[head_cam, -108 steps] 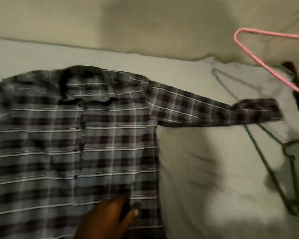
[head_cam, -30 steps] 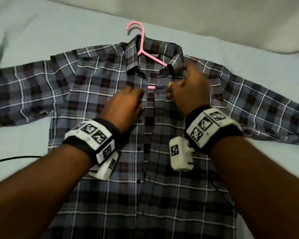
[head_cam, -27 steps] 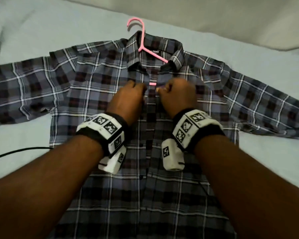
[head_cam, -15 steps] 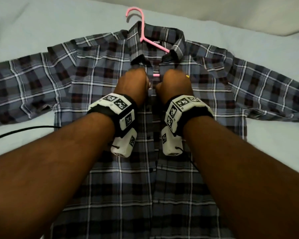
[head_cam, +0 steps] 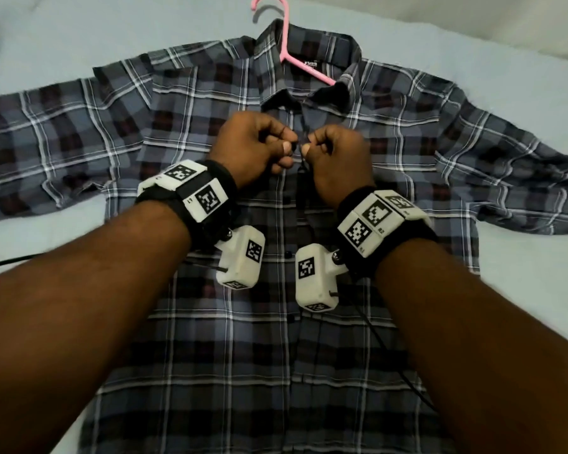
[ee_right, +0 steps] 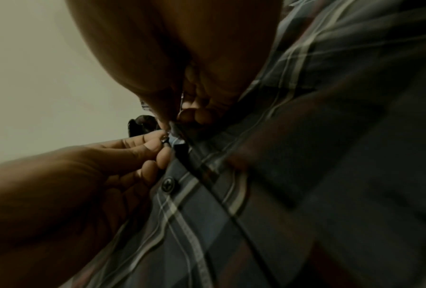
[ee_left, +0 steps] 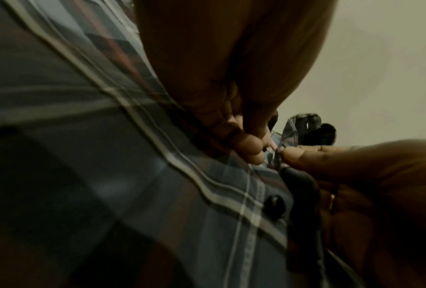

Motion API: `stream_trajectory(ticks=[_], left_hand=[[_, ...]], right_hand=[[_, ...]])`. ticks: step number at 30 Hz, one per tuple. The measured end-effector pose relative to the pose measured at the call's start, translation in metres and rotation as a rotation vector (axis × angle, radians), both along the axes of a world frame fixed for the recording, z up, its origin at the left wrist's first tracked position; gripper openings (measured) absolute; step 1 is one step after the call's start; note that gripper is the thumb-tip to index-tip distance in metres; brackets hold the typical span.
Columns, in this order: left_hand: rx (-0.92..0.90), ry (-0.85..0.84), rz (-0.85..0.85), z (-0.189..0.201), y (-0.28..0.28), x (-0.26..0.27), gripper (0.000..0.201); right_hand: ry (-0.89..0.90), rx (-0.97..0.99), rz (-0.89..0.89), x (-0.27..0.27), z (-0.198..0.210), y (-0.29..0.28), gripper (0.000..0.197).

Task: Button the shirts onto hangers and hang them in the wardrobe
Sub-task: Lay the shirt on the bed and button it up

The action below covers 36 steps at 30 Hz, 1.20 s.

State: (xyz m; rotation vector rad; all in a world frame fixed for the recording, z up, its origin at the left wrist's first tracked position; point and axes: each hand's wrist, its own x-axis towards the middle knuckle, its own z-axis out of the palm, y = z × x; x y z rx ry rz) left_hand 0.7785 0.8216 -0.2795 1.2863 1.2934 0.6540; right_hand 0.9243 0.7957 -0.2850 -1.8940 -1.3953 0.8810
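— Where's the shirt?

— The grey-blue plaid cotton shirt (head_cam: 210, 322) lies flat on the pale bed sheet (head_cam: 63, 34) under my wrists, the pink plastic hanger (head_cam: 286, 44) poking out beyond my knuckles.

— And your hands?

— My left hand (head_cam: 253, 149) pinches the button edge of the placket, my right hand (head_cam: 338, 155) pinches the facing edge, fingertips almost touching.

My rig, as worn: bare forearms, no sleeves. Left wrist (head_cam: 191, 198): black band, white blocks with black square markers, hanging white camera pod (head_cam: 241, 257). Right wrist (head_cam: 384, 224): same, with pod (head_cam: 315, 276), screw, thin black cable (head_cam: 387, 355). Ring (ee_left: 332, 198) on one right finger.
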Motion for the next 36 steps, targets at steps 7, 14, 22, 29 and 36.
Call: stream_trajectory(ticks=[7, 14, 22, 29, 36], left_hand=[[-0.034, 0.038, -0.003, -0.002, 0.001, -0.001, 0.020], [-0.042, 0.042, 0.050, 0.000, -0.001, 0.002, 0.016], [0.025, 0.238, 0.096, 0.006, -0.001, 0.013, 0.043], [0.077, 0.362, 0.077, 0.002, -0.001, 0.013, 0.024], [0.121, 0.315, 0.049, -0.001, -0.003, 0.011, 0.010]], right_hand=[[0.012, -0.001, -0.032, -0.004, -0.007, 0.004, 0.016], [0.015, 0.009, -0.025, -0.002, -0.014, 0.002, 0.019], [-0.016, 0.069, 0.008, -0.002, -0.013, -0.007, 0.012], [0.022, 0.003, -0.004, 0.001, -0.012, 0.000, 0.014], [-0.193, -0.149, -0.020, -0.003, -0.002, 0.018, 0.027]])
